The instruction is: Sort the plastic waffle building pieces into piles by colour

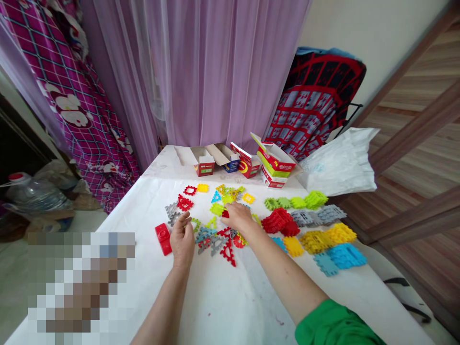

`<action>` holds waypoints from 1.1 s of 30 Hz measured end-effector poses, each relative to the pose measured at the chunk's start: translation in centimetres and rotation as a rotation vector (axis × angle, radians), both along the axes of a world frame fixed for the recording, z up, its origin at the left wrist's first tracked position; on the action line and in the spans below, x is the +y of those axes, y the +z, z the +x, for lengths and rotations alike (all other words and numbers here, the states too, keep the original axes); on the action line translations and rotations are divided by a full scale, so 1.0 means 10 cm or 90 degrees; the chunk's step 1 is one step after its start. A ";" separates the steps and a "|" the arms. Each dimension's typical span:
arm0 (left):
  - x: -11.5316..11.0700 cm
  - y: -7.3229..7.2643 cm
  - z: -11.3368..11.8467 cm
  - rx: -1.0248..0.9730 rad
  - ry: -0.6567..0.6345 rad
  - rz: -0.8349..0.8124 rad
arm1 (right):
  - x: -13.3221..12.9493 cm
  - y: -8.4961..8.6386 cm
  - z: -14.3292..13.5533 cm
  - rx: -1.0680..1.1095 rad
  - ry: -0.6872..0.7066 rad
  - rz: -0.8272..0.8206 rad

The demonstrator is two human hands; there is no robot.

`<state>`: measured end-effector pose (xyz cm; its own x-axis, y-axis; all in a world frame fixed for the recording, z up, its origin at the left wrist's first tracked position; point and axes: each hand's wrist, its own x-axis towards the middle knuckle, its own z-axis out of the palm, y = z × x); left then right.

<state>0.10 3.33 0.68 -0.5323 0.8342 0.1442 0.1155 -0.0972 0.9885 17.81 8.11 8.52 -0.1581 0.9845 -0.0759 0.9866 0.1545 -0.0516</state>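
My left hand (181, 239) is over the table beside a red plastic block (163, 239), its fingers loosely curled and apart from the thumb, with nothing visible in them. Grey interlocking tiles (171, 211) lie just past its fingertips. Over the middle heap, my right hand (239, 216) reaches down with fingers and thumb around a dark red tile (225, 214), partly hidden by the hand. Around it lie a lime green tile (217, 209), red triangle pieces (227, 252), grey triangle pieces (217, 245) and several mixed colours.
Sorted tile stacks line the right: red (276, 220), green (316, 199), grey (304, 218), yellow (341, 233) and blue (347, 255). Opened cardboard boxes (204, 167) stand along the back. A white bag (341, 163) sits at the right edge. The lower left is pixelated.
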 end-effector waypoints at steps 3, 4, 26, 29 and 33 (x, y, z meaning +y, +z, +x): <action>0.01 0.00 0.00 0.001 -0.007 0.006 | -0.04 -0.01 0.01 0.042 0.011 0.015; 0.01 0.00 0.00 0.005 -0.011 0.011 | -0.04 -0.01 0.03 0.066 0.015 0.020; -0.33 0.19 0.32 0.019 -0.382 -0.057 | -0.72 -0.12 0.22 0.599 -0.005 0.026; -0.34 0.21 0.35 -0.055 -0.407 -0.089 | -0.78 -0.16 0.15 0.593 -0.110 0.103; -0.37 0.27 0.38 -0.096 -0.403 -0.071 | -0.91 -0.19 0.12 0.504 -0.185 0.138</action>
